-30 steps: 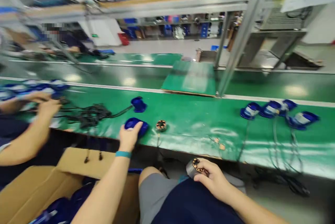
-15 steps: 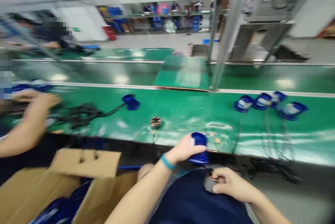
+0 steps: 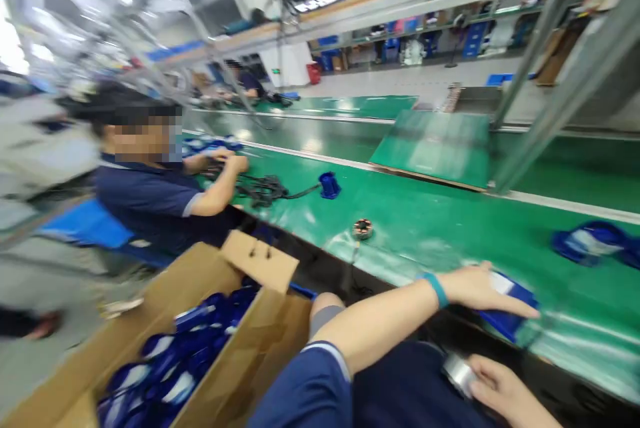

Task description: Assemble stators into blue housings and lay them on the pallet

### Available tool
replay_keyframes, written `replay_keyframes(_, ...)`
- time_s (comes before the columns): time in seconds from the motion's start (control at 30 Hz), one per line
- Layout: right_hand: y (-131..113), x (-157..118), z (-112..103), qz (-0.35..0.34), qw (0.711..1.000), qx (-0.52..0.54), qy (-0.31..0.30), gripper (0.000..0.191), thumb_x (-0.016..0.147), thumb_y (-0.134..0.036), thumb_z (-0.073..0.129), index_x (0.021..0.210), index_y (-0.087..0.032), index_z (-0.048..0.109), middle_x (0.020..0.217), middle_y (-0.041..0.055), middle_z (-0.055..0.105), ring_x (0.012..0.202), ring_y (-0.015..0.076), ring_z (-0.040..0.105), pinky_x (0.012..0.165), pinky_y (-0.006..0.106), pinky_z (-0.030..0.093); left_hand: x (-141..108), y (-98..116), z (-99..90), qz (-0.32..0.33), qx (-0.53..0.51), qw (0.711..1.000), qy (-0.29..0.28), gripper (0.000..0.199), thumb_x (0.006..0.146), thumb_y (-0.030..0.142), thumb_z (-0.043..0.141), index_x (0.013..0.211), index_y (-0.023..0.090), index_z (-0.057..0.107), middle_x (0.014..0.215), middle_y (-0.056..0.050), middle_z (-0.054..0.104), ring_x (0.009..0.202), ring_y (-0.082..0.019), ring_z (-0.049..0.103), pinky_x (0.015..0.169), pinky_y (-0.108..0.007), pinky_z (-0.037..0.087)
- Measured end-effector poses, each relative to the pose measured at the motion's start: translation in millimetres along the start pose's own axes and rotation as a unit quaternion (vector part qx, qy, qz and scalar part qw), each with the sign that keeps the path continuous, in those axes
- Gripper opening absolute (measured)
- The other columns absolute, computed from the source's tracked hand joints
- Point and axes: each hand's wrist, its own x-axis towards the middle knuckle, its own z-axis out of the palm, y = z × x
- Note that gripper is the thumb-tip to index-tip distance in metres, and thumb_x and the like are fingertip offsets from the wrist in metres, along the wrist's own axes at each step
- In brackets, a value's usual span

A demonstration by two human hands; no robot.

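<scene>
My left hand [image 3: 483, 291] is closed around a blue plastic housing [image 3: 513, 308] with a white label, at the bench's front edge. Below it, close to my lap, my right hand [image 3: 493, 381] grips a short silvery motor stator [image 3: 459, 375] between thumb and fingers. Copper windings showed on that part a moment ago; now its metal side faces me. On the bench ahead lies another stator [image 3: 363, 229] with copper coils, its cable hanging over the edge. Farther left, a blue housing [image 3: 329, 185] stands on the green bench mat [image 3: 425, 215], joined to a black cable.
An open cardboard box [image 3: 280, 328] holding many blue housings [image 3: 175, 355] stands at my left. Beyond it a co-worker [image 3: 150, 195] sits handling black cables [image 3: 263, 189]. More blue housings [image 3: 593, 241] lie at right. A metal post [image 3: 565, 81] rises from the bench.
My view has swung left, bringing the co-worker and more of the box into sight. Both hands keep their hold; the stator is turned with its metal side toward me.
</scene>
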Motion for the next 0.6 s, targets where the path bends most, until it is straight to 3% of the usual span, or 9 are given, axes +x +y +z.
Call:
replay_keyframes(0.1, -17, -3, -1, 0.004, 0.998, 0.056, 0.0, 0.059, 0.059, -0.069, 0.083, 0.081, -0.017, 0.064, 0.073, 0.001, 0.058, 0.068, 0.0146, 0.048, 0.065, 0.026, 0.037, -8, 0, 9.2, 0.016, 0.021, 0.999, -0.03, 0.116, 0.057, 0.075, 0.076, 0.151, 0.017, 0.04, 0.144, -0.018, 0.057, 0.122, -0.039, 0.06, 0.104, -0.049, 0.05)
replay_keyframes(0.27, -19, 4, -8, 0.004, 0.991, 0.129, 0.022, 0.059, 0.05, -0.062, 0.091, 0.077, -0.019, 0.06, 0.07, -0.0018, 0.06, 0.064, 0.012, 0.047, 0.065, 0.025, 0.035, 10, -5, 22.7, 0.066, 0.013, 0.998, -0.02, 0.074, 0.062, 0.067, 0.076, 0.124, 0.027, 0.067, 0.151, -0.007, 0.051, 0.132, -0.038, 0.053, 0.11, -0.048, 0.046)
replay_keyframes(0.33, -17, 6, -7, -0.01, 0.992, 0.128, 0.019, 0.059, 0.052, -0.062, 0.091, 0.074, -0.018, 0.058, 0.068, -0.0012, 0.059, 0.062, 0.0111, 0.046, 0.063, 0.024, 0.034, 19, -1, 25.1, 0.06, 0.004, 0.998, -0.015, 0.081, 0.063, 0.069, 0.075, 0.13, 0.026, 0.063, 0.145, -0.009, 0.057, 0.128, -0.036, 0.056, 0.109, -0.047, 0.047)
replay_keyframes(0.43, -12, 9, -1, -0.027, 0.994, 0.102, 0.007, 0.064, 0.054, -0.069, 0.087, 0.07, -0.018, 0.052, 0.061, -0.0027, 0.052, 0.059, 0.0091, 0.04, 0.06, 0.022, 0.031, 24, 5, 22.3, 0.029, -0.017, 0.999, 0.02, 0.107, 0.06, 0.074, 0.075, 0.148, 0.021, 0.044, 0.138, -0.015, 0.062, 0.125, -0.036, 0.059, 0.106, -0.047, 0.049)
replay_keyframes(0.53, 0, 9, 6, -0.032, 0.998, 0.047, 0.002, 0.071, 0.052, -0.08, 0.08, 0.065, -0.018, 0.048, 0.059, -0.0032, 0.044, 0.058, 0.0089, 0.035, 0.057, 0.022, 0.029, 13, 9, 15.7, -0.008, -0.021, 0.999, 0.041, 0.125, 0.053, 0.077, 0.078, 0.154, 0.02, 0.034, 0.143, -0.019, 0.057, 0.128, -0.04, 0.056, 0.107, -0.05, 0.048)
replay_keyframes(0.6, 11, 11, 9, -0.021, 1.0, 0.013, 0.004, 0.071, 0.054, -0.083, 0.076, 0.061, -0.017, 0.049, 0.059, -0.0023, 0.042, 0.058, 0.0101, 0.034, 0.056, 0.023, 0.03, 4, 9, 10.5, -0.034, -0.037, 0.999, 0.018, 0.133, 0.049, 0.077, 0.08, 0.157, 0.02, 0.028, 0.144, -0.019, 0.056, 0.128, -0.041, 0.057, 0.106, -0.052, 0.049)
